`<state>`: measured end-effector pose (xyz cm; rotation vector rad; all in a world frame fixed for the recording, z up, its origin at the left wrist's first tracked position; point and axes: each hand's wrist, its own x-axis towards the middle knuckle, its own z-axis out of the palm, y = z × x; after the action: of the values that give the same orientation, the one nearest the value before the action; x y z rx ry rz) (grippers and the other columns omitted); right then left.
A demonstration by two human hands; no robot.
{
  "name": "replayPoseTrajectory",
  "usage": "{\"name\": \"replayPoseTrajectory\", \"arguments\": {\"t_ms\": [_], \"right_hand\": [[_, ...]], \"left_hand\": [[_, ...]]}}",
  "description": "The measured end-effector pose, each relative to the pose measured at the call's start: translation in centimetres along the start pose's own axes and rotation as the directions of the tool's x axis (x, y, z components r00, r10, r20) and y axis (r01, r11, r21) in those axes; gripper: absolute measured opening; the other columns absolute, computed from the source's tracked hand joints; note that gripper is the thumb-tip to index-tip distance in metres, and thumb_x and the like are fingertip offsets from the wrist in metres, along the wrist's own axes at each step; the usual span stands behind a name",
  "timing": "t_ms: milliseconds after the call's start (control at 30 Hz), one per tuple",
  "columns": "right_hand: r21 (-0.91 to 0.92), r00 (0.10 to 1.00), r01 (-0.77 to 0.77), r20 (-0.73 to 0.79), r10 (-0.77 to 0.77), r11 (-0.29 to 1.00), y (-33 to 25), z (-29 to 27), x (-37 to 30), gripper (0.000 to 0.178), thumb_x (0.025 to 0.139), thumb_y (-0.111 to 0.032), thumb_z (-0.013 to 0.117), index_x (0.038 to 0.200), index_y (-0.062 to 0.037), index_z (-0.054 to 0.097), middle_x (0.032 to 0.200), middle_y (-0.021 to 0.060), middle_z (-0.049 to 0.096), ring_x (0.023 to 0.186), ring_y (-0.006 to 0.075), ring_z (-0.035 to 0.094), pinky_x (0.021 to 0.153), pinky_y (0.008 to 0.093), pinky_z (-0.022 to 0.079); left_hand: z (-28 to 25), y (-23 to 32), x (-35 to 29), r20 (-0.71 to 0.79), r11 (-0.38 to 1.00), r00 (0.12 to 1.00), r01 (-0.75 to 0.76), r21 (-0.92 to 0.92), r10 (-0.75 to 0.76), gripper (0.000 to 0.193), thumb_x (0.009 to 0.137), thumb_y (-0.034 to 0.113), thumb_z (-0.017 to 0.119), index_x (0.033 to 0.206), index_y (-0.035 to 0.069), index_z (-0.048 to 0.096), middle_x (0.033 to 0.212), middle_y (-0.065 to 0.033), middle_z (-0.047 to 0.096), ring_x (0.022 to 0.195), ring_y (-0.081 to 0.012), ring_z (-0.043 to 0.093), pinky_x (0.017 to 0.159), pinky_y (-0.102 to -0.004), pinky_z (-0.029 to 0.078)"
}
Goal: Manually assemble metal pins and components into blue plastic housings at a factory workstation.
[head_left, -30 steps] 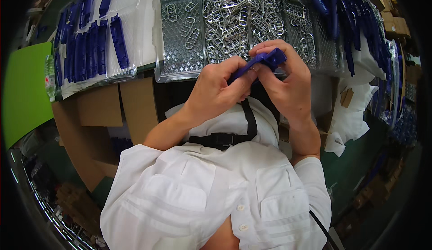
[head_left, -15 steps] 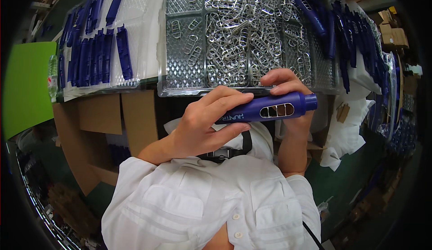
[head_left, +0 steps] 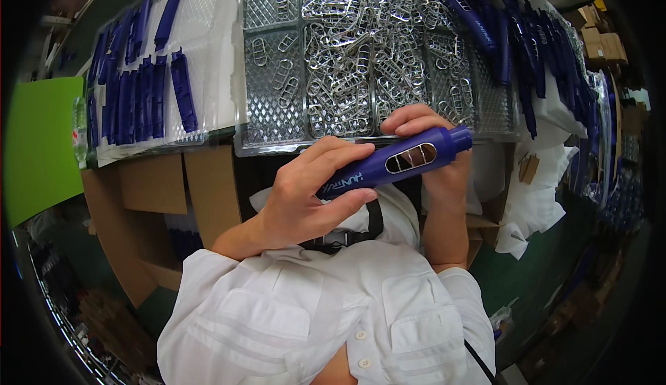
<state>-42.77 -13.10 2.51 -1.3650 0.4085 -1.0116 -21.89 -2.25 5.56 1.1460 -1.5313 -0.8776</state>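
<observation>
A dark blue plastic handle shell [head_left: 371,171] lies between my hands, slanting up to the right. A silver oval frame with crossbars [head_left: 411,157] sits in the shell's slot, and light lettering shows on its left part. My left hand [head_left: 309,187] grips the left end, thumb below and fingers above. Behind the right end, my right hand [head_left: 436,139] holds the shell with its fingers curled over the far side; part of that hand is hidden. Beyond them a clear compartment tray [head_left: 274,118] is heaped with loose silver frames [head_left: 361,59].
Blue half shells [head_left: 184,90] lie in rows on a clear plastic tray [head_left: 201,10] at the left. More blue shells [head_left: 548,52] are piled at the right. An open cardboard box [head_left: 215,184] stands below the table edge, and a green board [head_left: 41,142] is at far left.
The shell has moved slightly left and tilted, its right end now higher. Both hands moved with it and keep their hold. The view has shifted a little.
</observation>
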Motion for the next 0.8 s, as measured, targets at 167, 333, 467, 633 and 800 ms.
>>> {"name": "replayPoseTrajectory", "arguments": {"t_ms": [167,333,467,633,800], "right_hand": [[0.026,1.0,0.005,-0.01,-0.005,1.0,0.7,0.2,0.3,0.027,0.085,-0.007,0.081,0.109,0.0036,0.074,0.115,0.0216,0.07,0.108,0.0298,0.07,0.092,0.0401,0.057],[0.031,0.999,-0.015,-0.04,0.016,0.999,0.7,0.8,0.7,0.03,0.087,-0.007,0.08,0.113,0.0058,0.072,0.116,0.0219,0.07,0.109,0.03,0.07,0.093,0.0399,0.056],[0.108,0.993,-0.04,-0.106,0.052,0.993,0.0,0.8,0.5,0.031,0.083,-0.007,0.08,0.109,0.0072,0.073,0.111,0.0247,0.07,0.103,0.0302,0.07,0.088,0.0392,0.057],[0.052,0.994,0.06,-0.094,-0.055,0.997,0.4,-0.2,0.2,0.023,0.086,-0.005,0.078,0.105,0.0054,0.072,0.105,0.0209,0.071,0.097,0.0272,0.071,0.085,0.0357,0.057],[-0.165,0.963,-0.151,-0.248,0.107,0.975,-2.4,0.0,1.2,0.035,0.09,0.008,0.071,0.124,0.0038,0.064,0.126,0.0179,0.067,0.099,0.0212,0.07,0.089,0.0311,0.056]], "left_hand": [[-0.7,0.0,0.2,0.024,0.998,0.998,0.055,-0.014,-0.055,0.051,0.083,0.007,0.085,0.128,-0.006,0.066,0.111,-0.0194,0.07,0.094,-0.027,0.07,0.082,-0.0339,0.057],[-1.5,0.7,0.7,0.038,0.997,0.996,0.076,0.024,-0.077,0.049,0.085,0.008,0.083,0.129,-0.005,0.065,0.11,-0.0192,0.069,0.092,-0.0265,0.071,0.078,-0.0331,0.057],[-2.2,0.6,1.6,0.107,1.0,0.994,0.02,-0.024,-0.018,0.049,0.089,0.013,0.08,0.132,-0.004,0.063,0.108,-0.0178,0.067,0.091,-0.0299,0.069,0.079,-0.0351,0.057],[-2.2,1.5,2.6,0.239,0.972,0.963,0.17,-0.161,-0.128,0.041,0.097,0.016,0.074,0.132,-0.001,0.062,0.103,-0.0141,0.064,0.094,-0.0269,0.065,0.084,-0.0374,0.051],[-10.9,-1.3,10.2,-0.077,0.927,0.934,0.331,-0.176,-0.348,0.034,0.1,0.019,0.072,0.13,0.004,0.067,0.101,-0.0069,0.071,0.07,-0.0065,0.064,0.058,-0.0234,0.053]]}}
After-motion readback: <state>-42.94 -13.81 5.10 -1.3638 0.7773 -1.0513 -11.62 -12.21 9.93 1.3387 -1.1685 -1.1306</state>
